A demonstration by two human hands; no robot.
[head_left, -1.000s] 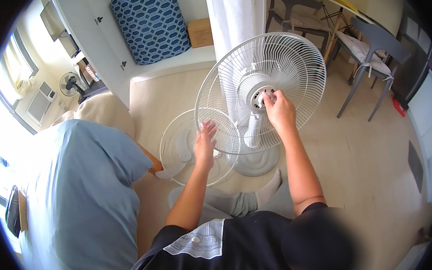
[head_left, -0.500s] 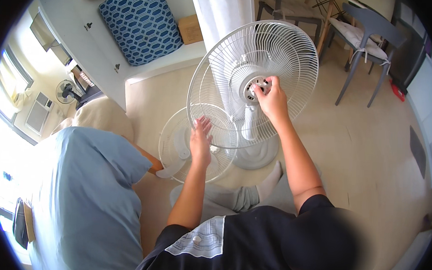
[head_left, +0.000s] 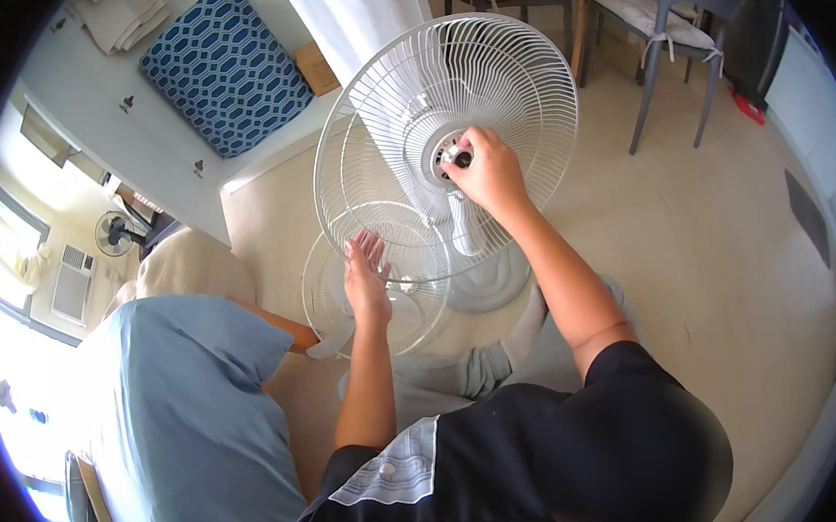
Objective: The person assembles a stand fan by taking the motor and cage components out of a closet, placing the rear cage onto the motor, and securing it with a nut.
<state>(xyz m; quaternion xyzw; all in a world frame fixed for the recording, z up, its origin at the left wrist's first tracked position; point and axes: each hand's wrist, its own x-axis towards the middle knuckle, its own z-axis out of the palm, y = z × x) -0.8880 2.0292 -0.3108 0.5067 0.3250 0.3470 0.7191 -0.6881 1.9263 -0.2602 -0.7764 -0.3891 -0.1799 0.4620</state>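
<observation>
A white stand fan faces me, its round wire grille (head_left: 534,86) fixed at the hub without blades on it. At the hub my right hand (head_left: 495,175) pinches a white ring nut (head_left: 451,158) between thumb and fingers, around a dark centre. My left hand (head_left: 367,282) is open, palm up, its fingers against the lower left part of the grille rim. Behind that hand, on the floor, lies a second round wire grille (head_left: 309,288) with a translucent fan blade (head_left: 335,337) in it. The fan's round grey base (head_left: 493,287) stands near my folded legs.
Close on my left sits another person in a blue top (head_left: 189,400), one arm reaching toward the lower grille. White cabinet doors (head_left: 129,138), a blue patterned cushion (head_left: 228,72) and a white curtain (head_left: 347,13) are beyond. Grey chairs (head_left: 651,79) stand at the far right.
My view has shifted, so the fan appears further left. The right fingers have turned a little at the hub, showing its dark centre. My left hand stays at the rim.
</observation>
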